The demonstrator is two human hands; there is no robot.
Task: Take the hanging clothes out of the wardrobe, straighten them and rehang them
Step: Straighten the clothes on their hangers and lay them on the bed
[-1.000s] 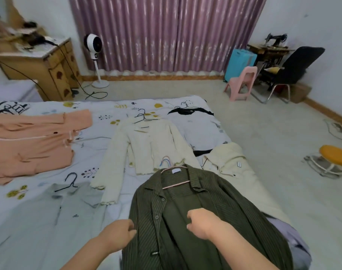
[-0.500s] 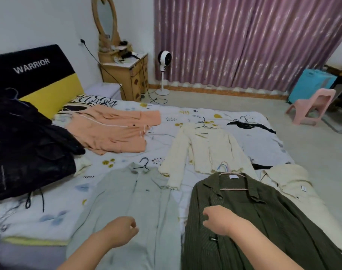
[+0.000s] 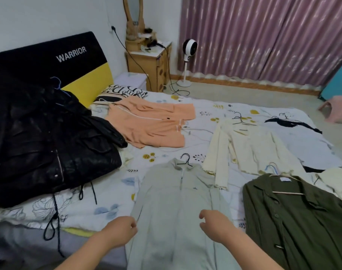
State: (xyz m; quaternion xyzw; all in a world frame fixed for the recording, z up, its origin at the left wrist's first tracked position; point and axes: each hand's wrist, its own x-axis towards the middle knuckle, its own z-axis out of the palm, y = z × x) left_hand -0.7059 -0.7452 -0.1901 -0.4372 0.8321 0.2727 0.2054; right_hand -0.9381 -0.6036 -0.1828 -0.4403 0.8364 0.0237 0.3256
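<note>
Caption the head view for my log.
Both hands, left and right, hover over the pale grey jacket laid on the bed.

Both forearms outstretched, left hand and right hand apart, fingers loosely curled, empty.

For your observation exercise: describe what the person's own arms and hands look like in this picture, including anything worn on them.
Both forearms enter from the bottom edge and are bare: no sleeves, gloves, watch or rings show. The left hand and right hand are seen from the back, so the fingers are mostly hidden. No markings are visible on either arm.
</note>
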